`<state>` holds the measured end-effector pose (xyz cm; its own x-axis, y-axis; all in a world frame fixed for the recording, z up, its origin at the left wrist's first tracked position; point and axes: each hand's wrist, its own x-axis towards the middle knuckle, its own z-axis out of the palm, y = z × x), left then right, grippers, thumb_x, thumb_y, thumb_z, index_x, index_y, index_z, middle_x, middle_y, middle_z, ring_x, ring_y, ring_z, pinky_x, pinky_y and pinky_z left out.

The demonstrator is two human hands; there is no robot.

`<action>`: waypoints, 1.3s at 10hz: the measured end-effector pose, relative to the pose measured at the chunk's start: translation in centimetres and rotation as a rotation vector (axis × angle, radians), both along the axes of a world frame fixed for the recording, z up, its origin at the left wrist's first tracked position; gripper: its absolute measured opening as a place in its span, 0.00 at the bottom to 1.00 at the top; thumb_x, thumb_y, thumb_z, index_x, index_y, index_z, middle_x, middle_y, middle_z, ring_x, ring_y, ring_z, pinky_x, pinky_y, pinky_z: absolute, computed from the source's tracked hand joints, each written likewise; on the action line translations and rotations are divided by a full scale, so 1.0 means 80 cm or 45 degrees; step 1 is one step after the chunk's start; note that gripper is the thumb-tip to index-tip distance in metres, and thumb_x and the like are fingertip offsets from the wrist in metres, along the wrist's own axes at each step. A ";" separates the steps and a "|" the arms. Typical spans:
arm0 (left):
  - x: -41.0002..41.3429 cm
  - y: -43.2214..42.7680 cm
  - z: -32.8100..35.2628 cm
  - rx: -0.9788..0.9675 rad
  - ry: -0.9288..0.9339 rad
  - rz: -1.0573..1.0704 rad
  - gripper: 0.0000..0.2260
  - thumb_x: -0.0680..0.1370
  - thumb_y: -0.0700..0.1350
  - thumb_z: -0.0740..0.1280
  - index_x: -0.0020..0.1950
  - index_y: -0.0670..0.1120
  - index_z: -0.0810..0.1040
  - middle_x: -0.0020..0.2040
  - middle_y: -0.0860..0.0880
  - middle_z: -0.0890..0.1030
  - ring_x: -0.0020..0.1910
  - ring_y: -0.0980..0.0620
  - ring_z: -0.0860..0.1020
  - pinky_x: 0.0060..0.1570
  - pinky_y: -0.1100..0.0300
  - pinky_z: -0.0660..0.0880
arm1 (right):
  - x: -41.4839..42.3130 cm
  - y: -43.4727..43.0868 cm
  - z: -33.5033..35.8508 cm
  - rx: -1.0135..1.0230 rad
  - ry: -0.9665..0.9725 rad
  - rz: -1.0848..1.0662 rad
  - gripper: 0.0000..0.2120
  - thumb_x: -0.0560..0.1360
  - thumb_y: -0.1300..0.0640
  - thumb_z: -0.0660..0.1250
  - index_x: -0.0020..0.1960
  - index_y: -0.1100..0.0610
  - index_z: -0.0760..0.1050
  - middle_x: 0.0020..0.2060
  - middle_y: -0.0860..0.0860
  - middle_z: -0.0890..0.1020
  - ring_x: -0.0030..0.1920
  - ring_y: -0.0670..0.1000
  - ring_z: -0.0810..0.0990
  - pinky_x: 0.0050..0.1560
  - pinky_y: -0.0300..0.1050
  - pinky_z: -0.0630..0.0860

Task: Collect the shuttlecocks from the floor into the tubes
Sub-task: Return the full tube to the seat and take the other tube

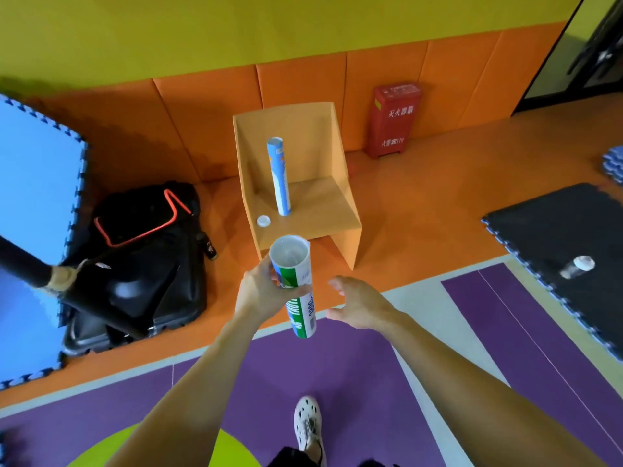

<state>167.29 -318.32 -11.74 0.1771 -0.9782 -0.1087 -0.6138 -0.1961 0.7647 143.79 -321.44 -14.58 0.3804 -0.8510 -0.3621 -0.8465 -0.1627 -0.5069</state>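
Note:
My left hand [261, 291] grips a white and green shuttlecock tube [296, 281] near its open top, holding it upright in front of me. Inside the open mouth I see only a pale blur. My right hand [357, 305] hovers just right of the tube with fingers spread, holding nothing. A second tube, blue and white [279, 176], stands upright on the seat of a small orange chair [320, 203]. A white cap [263, 221] lies on the seat beside it. No loose shuttlecock shows on the floor here.
A black sports bag [145, 257] and a net post base sit at left beside blue foam mats [33, 203]. A red fire extinguisher box [394, 119] stands against the padded wall. A black mat [573, 251] with a small bottle [578, 267] lies at right. My shoe [307, 423] is below.

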 end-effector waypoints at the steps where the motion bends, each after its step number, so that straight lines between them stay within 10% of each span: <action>1: 0.010 -0.090 0.020 0.065 0.062 -0.001 0.34 0.66 0.58 0.88 0.67 0.52 0.81 0.56 0.56 0.87 0.55 0.57 0.85 0.49 0.65 0.80 | 0.024 -0.087 0.002 -0.040 -0.094 -0.019 0.40 0.74 0.40 0.77 0.80 0.47 0.64 0.76 0.46 0.74 0.73 0.48 0.75 0.68 0.48 0.76; 4: 0.039 -0.373 0.007 0.230 -0.104 -0.367 0.20 0.80 0.38 0.78 0.70 0.43 0.78 0.56 0.51 0.82 0.51 0.54 0.80 0.50 0.74 0.75 | 0.060 -0.353 -0.011 -0.164 -0.460 -0.261 0.31 0.64 0.35 0.78 0.63 0.42 0.72 0.52 0.40 0.84 0.51 0.41 0.84 0.48 0.42 0.83; 7: 0.087 -0.563 -0.040 0.256 -0.249 -0.181 0.17 0.80 0.53 0.76 0.68 0.59 0.82 0.53 0.60 0.86 0.52 0.58 0.84 0.56 0.52 0.83 | 0.055 -0.581 -0.074 -0.147 -0.515 -0.530 0.33 0.60 0.40 0.80 0.61 0.38 0.71 0.50 0.36 0.83 0.50 0.39 0.83 0.44 0.39 0.79; 13: 0.165 -0.803 -0.153 0.329 -0.430 -0.179 0.45 0.74 0.53 0.82 0.85 0.55 0.62 0.78 0.48 0.68 0.75 0.42 0.71 0.62 0.43 0.79 | 0.098 -0.757 -0.168 -0.148 -0.231 -0.421 0.39 0.65 0.42 0.81 0.71 0.40 0.66 0.58 0.41 0.81 0.53 0.47 0.82 0.48 0.43 0.80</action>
<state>180.50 -382.58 -24.00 0.1116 -0.9437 -0.3113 -0.8552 -0.2508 0.4536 151.67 -382.03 -28.02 0.1283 -0.9697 -0.2081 -0.7610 0.0383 -0.6476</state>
